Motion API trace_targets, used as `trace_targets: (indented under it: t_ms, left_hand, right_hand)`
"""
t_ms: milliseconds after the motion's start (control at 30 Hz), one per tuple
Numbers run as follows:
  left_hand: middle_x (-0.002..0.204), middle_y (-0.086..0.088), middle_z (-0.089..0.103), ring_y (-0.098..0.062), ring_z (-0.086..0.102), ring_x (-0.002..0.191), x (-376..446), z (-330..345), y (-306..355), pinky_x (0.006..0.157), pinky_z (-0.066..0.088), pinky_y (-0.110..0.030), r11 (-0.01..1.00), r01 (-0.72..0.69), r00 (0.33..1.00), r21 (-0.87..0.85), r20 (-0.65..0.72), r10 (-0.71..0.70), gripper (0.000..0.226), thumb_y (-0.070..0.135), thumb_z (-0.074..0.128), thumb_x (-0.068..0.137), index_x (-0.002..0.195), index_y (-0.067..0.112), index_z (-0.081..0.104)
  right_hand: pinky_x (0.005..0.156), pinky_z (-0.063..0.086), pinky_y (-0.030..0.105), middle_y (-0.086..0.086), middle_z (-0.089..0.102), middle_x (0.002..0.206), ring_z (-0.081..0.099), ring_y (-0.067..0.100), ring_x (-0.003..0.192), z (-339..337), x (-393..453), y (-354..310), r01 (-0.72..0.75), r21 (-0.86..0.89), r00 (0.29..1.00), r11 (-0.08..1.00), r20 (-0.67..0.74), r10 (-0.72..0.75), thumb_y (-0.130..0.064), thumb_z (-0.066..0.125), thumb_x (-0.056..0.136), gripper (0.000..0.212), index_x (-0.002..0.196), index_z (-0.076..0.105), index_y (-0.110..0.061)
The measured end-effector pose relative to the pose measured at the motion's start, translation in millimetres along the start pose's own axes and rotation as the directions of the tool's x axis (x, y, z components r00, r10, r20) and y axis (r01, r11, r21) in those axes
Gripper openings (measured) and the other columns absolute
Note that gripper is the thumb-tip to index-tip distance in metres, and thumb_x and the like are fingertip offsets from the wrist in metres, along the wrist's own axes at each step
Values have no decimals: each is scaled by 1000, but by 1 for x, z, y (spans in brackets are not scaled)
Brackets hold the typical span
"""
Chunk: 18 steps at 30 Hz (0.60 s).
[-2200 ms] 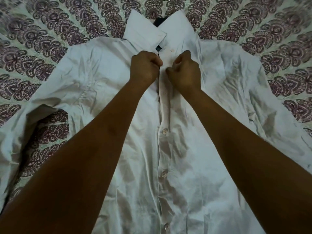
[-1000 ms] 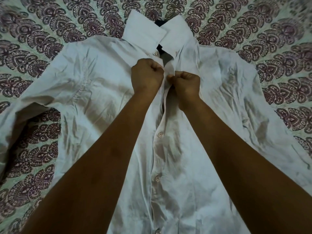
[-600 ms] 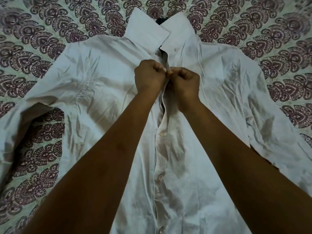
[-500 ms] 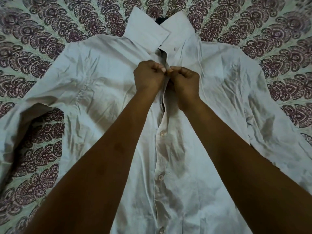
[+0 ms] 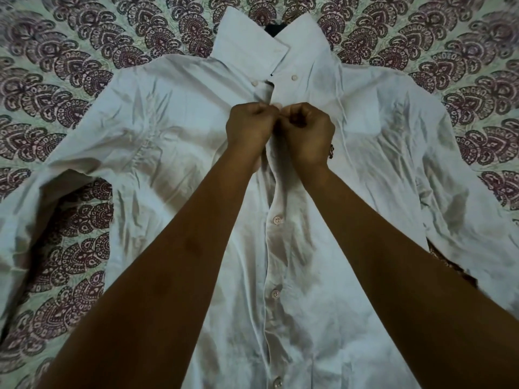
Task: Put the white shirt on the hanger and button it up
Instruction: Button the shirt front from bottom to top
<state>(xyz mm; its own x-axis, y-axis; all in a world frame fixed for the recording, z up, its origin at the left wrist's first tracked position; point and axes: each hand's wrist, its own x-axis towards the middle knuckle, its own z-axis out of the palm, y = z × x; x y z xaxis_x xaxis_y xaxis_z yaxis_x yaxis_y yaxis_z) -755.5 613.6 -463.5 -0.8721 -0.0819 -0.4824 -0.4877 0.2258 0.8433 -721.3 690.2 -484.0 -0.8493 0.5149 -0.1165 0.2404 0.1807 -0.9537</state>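
The white shirt (image 5: pixel 174 141) lies face up on a patterned bedspread, collar at the far end, sleeves spread to both sides. A dark bit of the hanger (image 5: pixel 271 28) shows inside the collar; the rest is hidden under the cloth. My left hand (image 5: pixel 248 126) and my right hand (image 5: pixel 307 130) meet fist to fist at the upper placket, just below the collar, each pinching a front edge of the shirt. Three buttons (image 5: pixel 276 220) lower on the placket are fastened. What lies between my fingertips is hidden.
The bedspread (image 5: pixel 70 66), with purple paisley print on pale green, surrounds the shirt on all sides. The left sleeve (image 5: pixel 25 209) folds over near the left edge. Two small collar buttons (image 5: pixel 294 77) show beside the collar points.
The gap below the collar has closed up since the earliest frame, and both hands have drawn together at the top of the placket. The shirt has hardly shifted.
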Motion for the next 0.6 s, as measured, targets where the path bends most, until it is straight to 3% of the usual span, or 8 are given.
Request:
trace_targets:
  t_ms: [67,133,267,400,500,600]
  left_hand:
    - [88,-16,71,-27,66,84,-1,1,-1,87,54,-36,993,36,999,-110,-9,-38,4,11,67,81,79,9,69]
    - [102,-23,68,-26,64,85,-3,1,-1,90,51,-38,976,103,994,-193,-23,-109,12,8,67,82,92,2,69]
    - [106,-20,68,-33,63,102,2,0,-2,95,51,-44,938,195,981,-288,41,-192,18,7,67,82,99,0,68]
    - [116,-24,63,-36,60,110,10,-2,-4,92,51,-37,935,226,974,-273,43,-223,30,10,66,84,110,-3,63]
    - [101,-18,70,-31,65,101,12,-2,-11,93,52,-37,994,31,999,-105,-20,-34,17,14,65,84,96,3,70]
    - [91,-9,73,-17,67,88,10,-1,-16,84,49,-19,941,-287,950,179,-70,303,14,13,61,86,90,5,72]
  right_hand:
    - [68,51,17,-8,63,65,62,4,64,6,-9,-3,40,-43,996,998,-74,-43,-6,63,78,8,73,66,-11]
    - [64,48,11,-16,59,61,60,-3,59,9,-14,-4,43,-53,992,998,-116,-49,-10,63,81,13,70,63,-17]
    - [64,47,11,-14,60,62,59,-3,60,11,-15,-2,56,-62,991,996,-117,-63,-14,63,82,9,74,68,-14]
    - [64,48,12,-12,62,61,60,-1,61,7,-12,-4,53,-33,994,998,-89,-56,-11,63,79,10,70,69,-12]
    - [70,53,21,-5,66,63,64,8,64,2,2,-3,-74,15,997,997,-10,74,-10,65,75,11,66,71,-14]
    - [71,56,33,4,66,60,65,18,63,-4,17,-2,-241,130,969,962,85,232,-7,68,70,18,55,69,-16]
